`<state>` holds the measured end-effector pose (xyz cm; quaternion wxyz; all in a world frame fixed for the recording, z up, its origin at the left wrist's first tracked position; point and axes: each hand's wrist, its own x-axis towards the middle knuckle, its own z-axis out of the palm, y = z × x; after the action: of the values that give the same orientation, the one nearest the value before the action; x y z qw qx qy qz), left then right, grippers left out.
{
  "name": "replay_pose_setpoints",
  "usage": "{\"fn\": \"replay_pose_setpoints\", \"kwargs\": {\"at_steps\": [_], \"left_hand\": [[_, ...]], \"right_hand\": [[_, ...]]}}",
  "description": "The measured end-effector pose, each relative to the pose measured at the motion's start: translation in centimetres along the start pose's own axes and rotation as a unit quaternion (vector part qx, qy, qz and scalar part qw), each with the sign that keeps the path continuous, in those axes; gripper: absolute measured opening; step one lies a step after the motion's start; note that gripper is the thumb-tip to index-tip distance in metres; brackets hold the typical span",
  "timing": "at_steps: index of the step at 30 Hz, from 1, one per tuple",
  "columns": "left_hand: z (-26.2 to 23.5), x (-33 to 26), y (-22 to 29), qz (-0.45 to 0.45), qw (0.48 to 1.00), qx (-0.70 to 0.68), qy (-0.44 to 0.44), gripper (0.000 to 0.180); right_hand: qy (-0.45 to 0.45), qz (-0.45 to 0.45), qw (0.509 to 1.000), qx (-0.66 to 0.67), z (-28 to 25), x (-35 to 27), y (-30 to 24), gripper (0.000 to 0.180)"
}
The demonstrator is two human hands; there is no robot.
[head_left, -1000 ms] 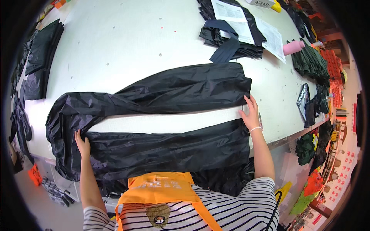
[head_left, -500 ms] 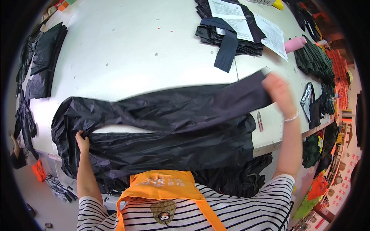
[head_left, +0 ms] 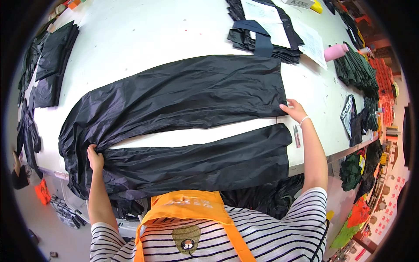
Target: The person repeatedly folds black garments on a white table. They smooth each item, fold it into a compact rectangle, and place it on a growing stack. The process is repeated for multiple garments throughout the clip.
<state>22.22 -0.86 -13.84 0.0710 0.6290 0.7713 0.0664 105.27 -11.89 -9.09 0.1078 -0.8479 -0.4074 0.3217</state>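
Black trousers point(head_left: 187, 94) lie spread across the white table, the waist end at the left and both legs reaching right. A strip of white tabletop shows between the legs. With fingers closed on the fabric at the crotch, my left hand point(head_left: 95, 158) holds the trousers there. My right hand point(head_left: 295, 110) pinches the lower corner of the far leg's hem. The near leg point(head_left: 205, 159) lies along the table's front edge, closest to my body. Just right of its hem rests a pair of thread snips point(head_left: 297, 136).
Folded black garments with papers point(head_left: 277, 35) and a dark blue strip point(head_left: 263, 43) lie at the far right, beside a pink bottle point(head_left: 335, 52). Dark folded garments point(head_left: 56, 65) are stacked at the left. More dark clothing point(head_left: 358, 72) lines the right edge.
My right hand has come down and slightly left. The far leg, lifted and bunched before, now lies flat farther from me, overlapping the dark blue strip's end. My left hand stays at the crotch.
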Motion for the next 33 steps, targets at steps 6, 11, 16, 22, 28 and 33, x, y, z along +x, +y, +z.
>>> {"fn": "replay_pose_setpoints", "kwargs": {"at_steps": [6, 11, 16, 22, 28, 33], "left_hand": [[-0.3, -0.5, 1.2, -0.014, 1.000, 0.025, 0.012, 0.041], [-1.0, 1.3, 1.6, -0.025, 0.999, 0.020, 0.001, 0.040], [-1.6, 3.4, -0.8, 0.035, 0.998, -0.024, 0.052, 0.046], [-2.5, 5.5, -6.5, 0.157, 0.957, -0.235, 0.070, 0.037], [-9.4, 2.6, -18.9, -0.083, 0.950, -0.015, 0.301, 0.054], [-5.0, -3.2, -39.2, -0.412, 0.804, -0.425, 0.042, 0.069]], "right_hand": [[-0.039, 0.055, 0.994, 0.086, 1.0, -2.3, -0.1, 0.043], [0.019, 0.005, 0.886, 0.464, -2.1, -1.9, -6.2, 0.023], [-0.047, -0.263, 0.729, 0.630, -9.3, -3.2, -11.0, 0.030], [0.168, -0.014, 0.981, -0.100, 0.8, 0.1, 6.5, 0.044], [0.101, -0.289, 0.940, -0.149, 17.8, -20.8, -18.4, 0.048], [0.256, -0.038, 0.955, -0.144, 19.3, -23.5, -4.8, 0.051]]}}
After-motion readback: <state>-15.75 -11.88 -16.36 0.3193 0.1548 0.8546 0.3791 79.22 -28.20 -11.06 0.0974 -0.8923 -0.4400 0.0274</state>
